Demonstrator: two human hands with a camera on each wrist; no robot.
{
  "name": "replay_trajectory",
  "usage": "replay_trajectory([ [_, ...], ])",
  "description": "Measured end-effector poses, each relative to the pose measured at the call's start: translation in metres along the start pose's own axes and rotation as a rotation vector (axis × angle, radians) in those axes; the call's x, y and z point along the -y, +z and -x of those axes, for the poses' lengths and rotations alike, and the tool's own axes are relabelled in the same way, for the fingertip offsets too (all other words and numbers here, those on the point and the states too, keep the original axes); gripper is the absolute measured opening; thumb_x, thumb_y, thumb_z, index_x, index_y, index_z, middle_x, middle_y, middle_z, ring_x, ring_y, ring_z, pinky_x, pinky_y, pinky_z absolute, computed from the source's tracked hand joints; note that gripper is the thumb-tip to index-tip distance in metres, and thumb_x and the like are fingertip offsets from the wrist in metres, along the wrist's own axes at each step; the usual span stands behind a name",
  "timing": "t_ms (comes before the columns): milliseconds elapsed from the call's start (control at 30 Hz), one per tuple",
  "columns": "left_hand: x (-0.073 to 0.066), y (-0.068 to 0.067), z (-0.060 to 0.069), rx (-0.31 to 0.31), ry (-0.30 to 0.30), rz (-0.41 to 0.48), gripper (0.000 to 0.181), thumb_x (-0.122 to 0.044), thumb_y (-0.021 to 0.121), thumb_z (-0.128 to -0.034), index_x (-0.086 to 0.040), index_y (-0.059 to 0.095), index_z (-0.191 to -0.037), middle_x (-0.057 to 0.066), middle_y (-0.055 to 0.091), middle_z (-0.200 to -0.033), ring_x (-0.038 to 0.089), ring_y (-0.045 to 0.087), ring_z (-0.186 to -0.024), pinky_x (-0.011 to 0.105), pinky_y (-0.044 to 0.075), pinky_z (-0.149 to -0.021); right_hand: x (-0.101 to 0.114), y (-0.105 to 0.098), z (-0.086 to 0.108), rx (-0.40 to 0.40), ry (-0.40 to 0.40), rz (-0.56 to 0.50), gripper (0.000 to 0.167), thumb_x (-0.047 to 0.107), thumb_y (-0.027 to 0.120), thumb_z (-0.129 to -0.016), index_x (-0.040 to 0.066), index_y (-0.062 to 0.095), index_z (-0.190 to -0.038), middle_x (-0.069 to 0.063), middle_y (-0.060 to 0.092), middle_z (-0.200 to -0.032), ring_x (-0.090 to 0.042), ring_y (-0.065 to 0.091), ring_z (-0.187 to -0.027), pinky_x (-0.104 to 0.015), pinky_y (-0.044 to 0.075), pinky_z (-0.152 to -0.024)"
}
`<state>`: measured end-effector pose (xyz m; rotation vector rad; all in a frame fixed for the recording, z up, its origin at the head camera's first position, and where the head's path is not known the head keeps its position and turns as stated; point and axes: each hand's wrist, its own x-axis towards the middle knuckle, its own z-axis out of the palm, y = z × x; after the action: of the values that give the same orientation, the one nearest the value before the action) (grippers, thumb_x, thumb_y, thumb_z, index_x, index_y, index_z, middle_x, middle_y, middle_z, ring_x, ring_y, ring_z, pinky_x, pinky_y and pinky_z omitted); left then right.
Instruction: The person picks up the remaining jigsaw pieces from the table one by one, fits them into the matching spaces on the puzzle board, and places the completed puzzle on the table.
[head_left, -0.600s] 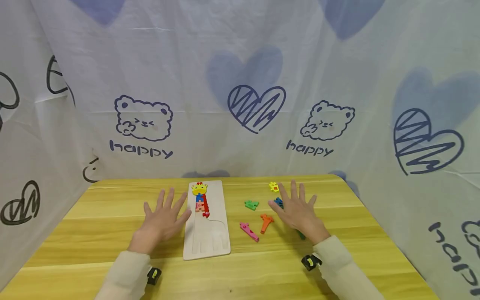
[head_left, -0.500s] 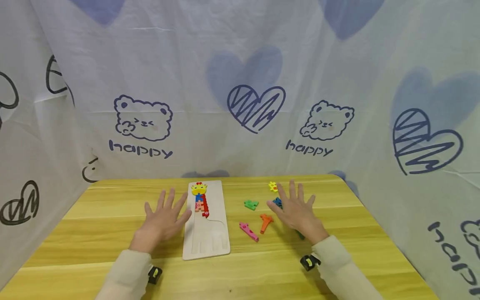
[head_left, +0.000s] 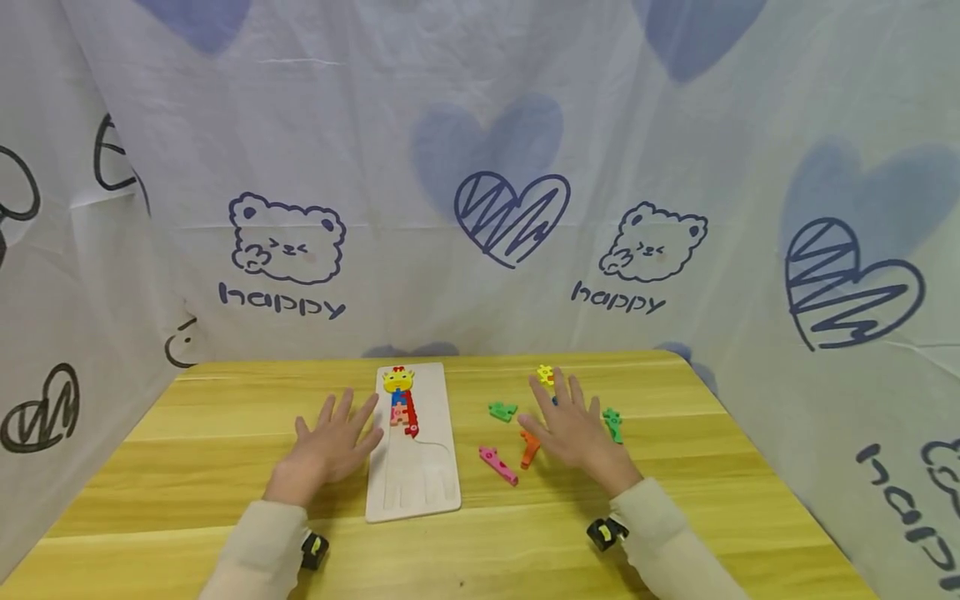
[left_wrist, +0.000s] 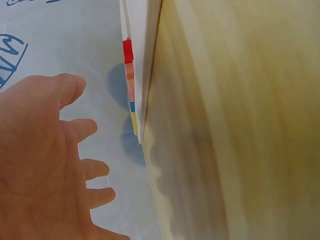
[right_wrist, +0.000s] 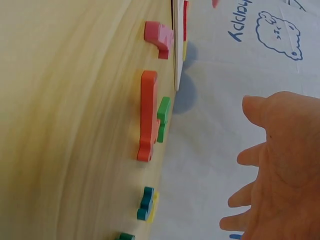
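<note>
A pale wooden puzzle board [head_left: 420, 475] lies left of centre in the head view, with a yellow giraffe head [head_left: 398, 380] and blue, pink and red pieces set in its upper left. Beside its left edge the left hand [head_left: 330, 448] hovers with spread fingers, holding nothing; the left wrist view shows it raised above the table. My right hand [head_left: 581, 437] is spread in the air over the loose pieces, also holding nothing. It partly covers an orange piece [head_left: 529, 450] and most of a blue one. A green piece [head_left: 612, 424] lies to its right.
Between board and right hand lie a green piece [head_left: 502, 411] and a pink piece [head_left: 498, 466]. A yellow piece [head_left: 545, 375] is near the back edge of the wooden table [head_left: 465, 558]. A printed curtain [head_left: 405, 283] hangs behind.
The right hand has moved a little left, uncovering the green piece on its right and covering more of the blue and orange ones. My left hand has shifted slightly down and right.
</note>
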<state>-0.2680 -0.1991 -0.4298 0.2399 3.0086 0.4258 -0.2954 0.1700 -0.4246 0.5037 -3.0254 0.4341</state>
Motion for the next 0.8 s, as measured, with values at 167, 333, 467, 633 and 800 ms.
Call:
replay_trajectory([
  [167, 0.000, 0.002, -0.002, 0.003, 0.007, -0.011, 0.067, -0.051, 0.038, -0.1086, -0.019, 0.024, -0.166, 0.027, 0.007, -0.172, 0.057, 0.007, -0.156, 0.089, 0.006, -0.112, 0.007, -0.002, -0.001, 0.015, -0.002, -0.004, 0.074, 0.055, 0.040, -0.108, 0.018, 0.017, -0.167, -0.025, 0.001, -0.172, -0.052, 0.002, -0.159, -0.084, 0.009, -0.117],
  [333, 0.001, 0.005, -0.006, 0.013, 0.008, -0.028, 0.066, -0.049, 0.038, -0.1086, -0.019, 0.025, -0.165, 0.027, 0.008, -0.172, 0.057, 0.008, -0.156, 0.089, 0.006, -0.111, 0.012, -0.003, -0.001, 0.022, -0.008, -0.005, 0.074, 0.056, 0.040, -0.107, 0.018, 0.017, -0.167, -0.025, 0.001, -0.172, -0.052, 0.003, -0.159, -0.083, 0.011, -0.117],
  [467, 0.002, 0.007, -0.009, 0.034, 0.004, -0.060, 0.065, -0.049, 0.039, -0.1082, -0.019, 0.026, -0.165, 0.027, 0.010, -0.171, 0.056, 0.008, -0.156, 0.089, 0.006, -0.111, 0.015, -0.003, -0.001, 0.017, -0.008, -0.011, 0.072, 0.051, 0.043, -0.108, 0.017, 0.020, -0.166, -0.026, 0.002, -0.172, -0.052, 0.003, -0.159, -0.084, 0.011, -0.117],
  [633, 0.001, 0.008, -0.010, 0.065, -0.008, -0.107, 0.065, -0.049, 0.041, -0.1073, -0.019, 0.029, -0.164, 0.027, 0.013, -0.171, 0.056, 0.010, -0.156, 0.091, 0.007, -0.109, 0.016, -0.002, -0.002, 0.016, -0.006, -0.008, 0.071, 0.049, 0.046, -0.108, 0.017, 0.021, -0.166, -0.027, 0.003, -0.172, -0.053, 0.002, -0.159, -0.084, 0.010, -0.117],
  [800, -0.003, 0.007, -0.010, 0.091, -0.013, -0.136, 0.066, -0.048, 0.044, -0.1060, -0.017, 0.032, -0.163, 0.028, 0.016, -0.170, 0.058, 0.014, -0.154, 0.094, 0.013, -0.104, 0.017, -0.004, -0.002, 0.018, -0.010, -0.014, 0.072, 0.050, 0.046, -0.107, 0.018, 0.020, -0.166, -0.026, 0.002, -0.172, -0.053, 0.002, -0.159, -0.084, 0.009, -0.117],
])
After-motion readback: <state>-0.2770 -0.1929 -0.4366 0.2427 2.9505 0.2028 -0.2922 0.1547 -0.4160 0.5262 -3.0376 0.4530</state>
